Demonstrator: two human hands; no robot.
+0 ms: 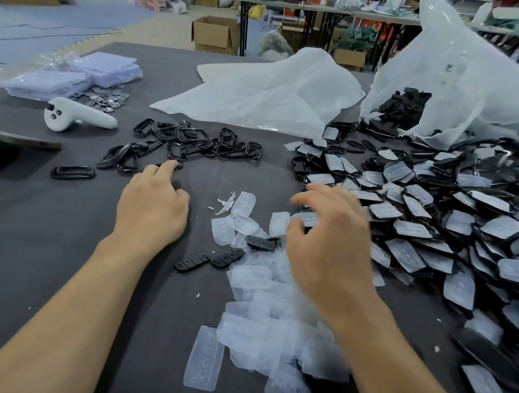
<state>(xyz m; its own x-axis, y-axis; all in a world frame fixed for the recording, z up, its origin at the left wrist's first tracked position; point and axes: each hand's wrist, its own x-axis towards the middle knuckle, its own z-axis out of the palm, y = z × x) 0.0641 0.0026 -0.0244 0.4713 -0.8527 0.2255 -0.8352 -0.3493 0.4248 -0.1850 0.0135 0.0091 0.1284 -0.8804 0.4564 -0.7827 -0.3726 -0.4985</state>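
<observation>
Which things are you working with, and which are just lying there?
In use: heap of black rubber pads with clear plastic backing; black rubber ring frames, left hand touching one; peeled clear plastic pieces; black button strips.
Just lying about: white plastic controller; pile of silvery metal discs; pale purple packets; crumpled white plastic bag.

**Black frame and padded shell**

A black plastic frame (178, 165), mostly hidden, lies flat on the table (69, 246) at the near edge of the scattered frames (195, 140). A black shell with a translucent button pad (308, 219) lies blurred at the heap's (431, 223) left fringe.
</observation>
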